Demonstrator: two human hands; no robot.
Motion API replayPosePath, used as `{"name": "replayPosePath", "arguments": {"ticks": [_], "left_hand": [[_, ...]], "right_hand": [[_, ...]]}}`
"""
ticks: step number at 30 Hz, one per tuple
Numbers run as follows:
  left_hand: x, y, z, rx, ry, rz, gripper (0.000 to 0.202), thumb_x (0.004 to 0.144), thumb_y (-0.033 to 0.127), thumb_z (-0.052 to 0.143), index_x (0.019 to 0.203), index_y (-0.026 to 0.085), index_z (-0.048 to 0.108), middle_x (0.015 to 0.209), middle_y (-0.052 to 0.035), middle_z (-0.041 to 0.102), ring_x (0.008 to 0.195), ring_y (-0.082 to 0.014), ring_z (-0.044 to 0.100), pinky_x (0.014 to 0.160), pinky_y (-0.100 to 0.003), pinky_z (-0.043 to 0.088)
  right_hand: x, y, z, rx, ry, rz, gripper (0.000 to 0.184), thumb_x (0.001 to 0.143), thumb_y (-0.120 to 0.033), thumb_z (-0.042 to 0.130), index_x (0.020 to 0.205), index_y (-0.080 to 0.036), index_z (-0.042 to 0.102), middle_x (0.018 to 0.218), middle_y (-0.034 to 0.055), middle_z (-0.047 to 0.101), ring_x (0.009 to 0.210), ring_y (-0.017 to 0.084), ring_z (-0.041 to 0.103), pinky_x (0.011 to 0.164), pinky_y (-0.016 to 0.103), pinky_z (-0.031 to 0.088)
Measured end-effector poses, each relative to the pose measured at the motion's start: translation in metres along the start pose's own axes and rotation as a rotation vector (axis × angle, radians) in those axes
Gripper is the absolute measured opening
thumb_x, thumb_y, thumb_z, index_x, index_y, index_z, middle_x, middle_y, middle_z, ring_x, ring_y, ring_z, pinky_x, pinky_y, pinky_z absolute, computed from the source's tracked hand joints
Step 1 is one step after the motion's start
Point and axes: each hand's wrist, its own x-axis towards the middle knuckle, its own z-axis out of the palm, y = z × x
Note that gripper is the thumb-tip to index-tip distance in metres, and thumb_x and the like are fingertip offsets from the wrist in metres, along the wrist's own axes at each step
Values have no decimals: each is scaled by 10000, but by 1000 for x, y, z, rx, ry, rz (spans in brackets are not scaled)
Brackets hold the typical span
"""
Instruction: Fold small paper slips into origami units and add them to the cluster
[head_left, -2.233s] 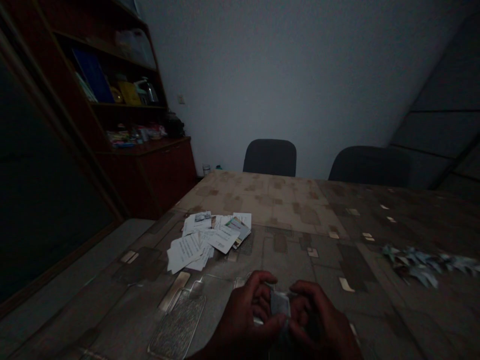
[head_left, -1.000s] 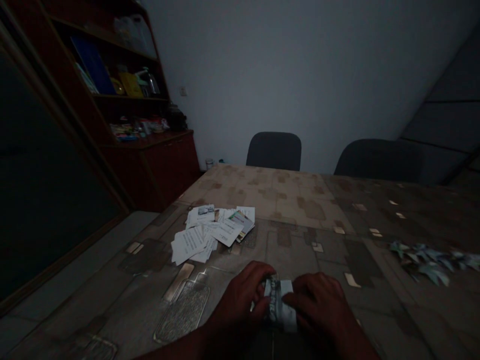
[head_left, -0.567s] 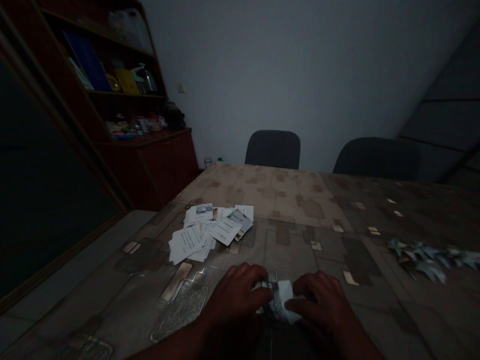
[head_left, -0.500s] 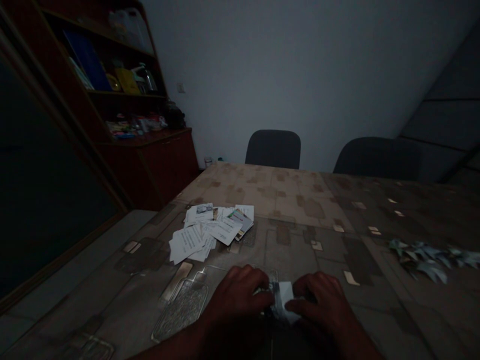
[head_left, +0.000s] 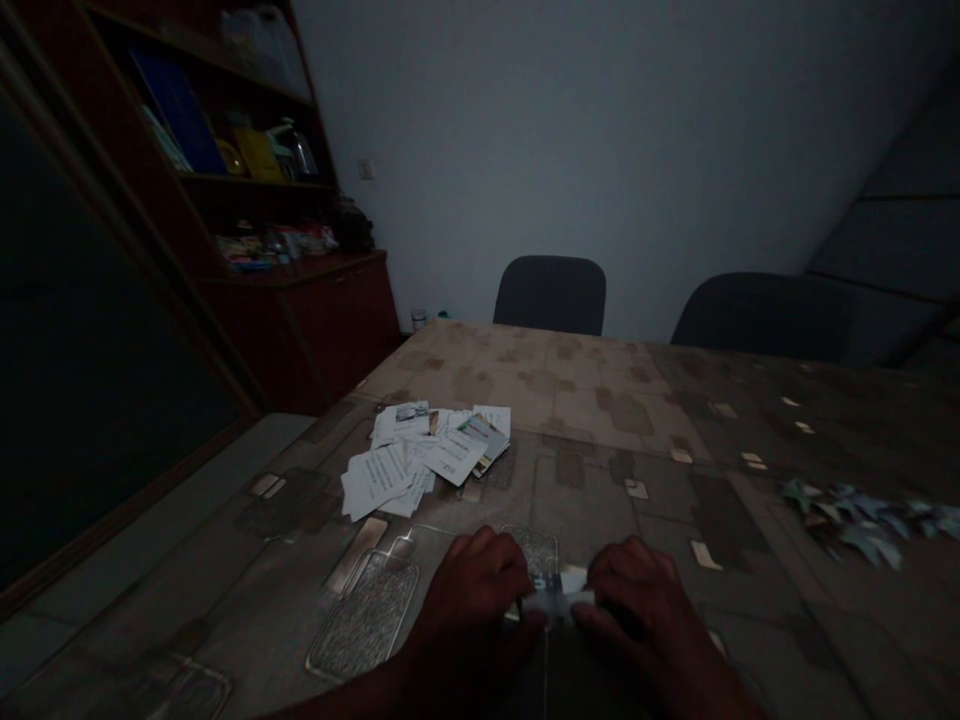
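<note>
Folded paper (head_left: 556,603) sits pinched between the fingers of the left hand (head_left: 487,580) and right hand (head_left: 636,590), both curled nearly closed on its ends. From here it looks like a fold being pressed; the next move calls, I'd judge, for even thumb pressure. A patterned cloth covers the counter (head_left: 592,500). Cards (head_left: 454,458) lie ahead and left of the hands, crumpled-looking pieces (head_left: 866,525) well right. Beyond the hands stand two chairs (head_left: 550,295) in the dim room.
</note>
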Motion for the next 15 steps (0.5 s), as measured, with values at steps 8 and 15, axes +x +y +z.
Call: {"name": "replayPosePath", "arguments": {"ticks": [8,15], "left_hand": [[2,-1,-1,46,-18,-50,167,724,160,751,751,168,586,870,-18,617,831,-209,515,718,-339,311],[5,5,-7,93,-45,-44,152,745,138,724,720,166,577,833,-17,612,795,-199,509,701,-331,318]], "right_hand": [[-1,12,17,-124,110,58,194,807,-290,740,718,-223,582,729,-14,620,731,208,575,701,344,354],[-2,12,15,-127,147,21,156,809,-223,729,738,-240,591,727,-24,617,715,203,569,703,341,337]]}}
